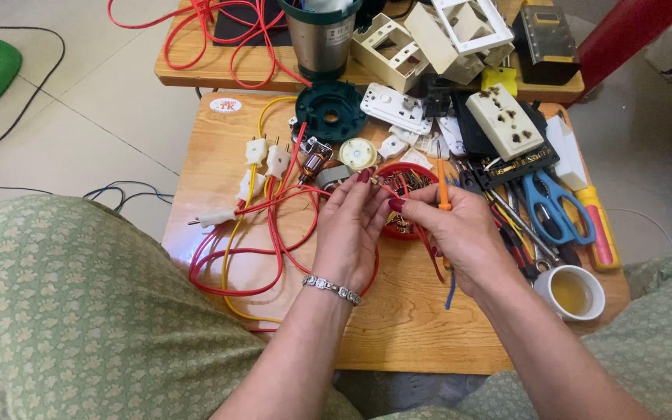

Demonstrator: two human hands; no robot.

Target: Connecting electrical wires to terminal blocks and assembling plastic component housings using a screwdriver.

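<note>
L hand (pixel 349 225) and R hand (pixel 460 233) meet over centre of small wooden table (pixel 398 327), fingertips pinched narrow on end of thin red insulated wire (pixel 274 233), just near of round red plastic tray of small metal parts (pixel 406 187). Step in hand, prob: dressing wire end. Orange-handled screwdriver (pixel 443 190) beside R fingers. Next calls for steady pinch, fine twist

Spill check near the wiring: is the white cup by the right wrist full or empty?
Partly full: the white cup stands upright with yellowish liquid inside.
</note>
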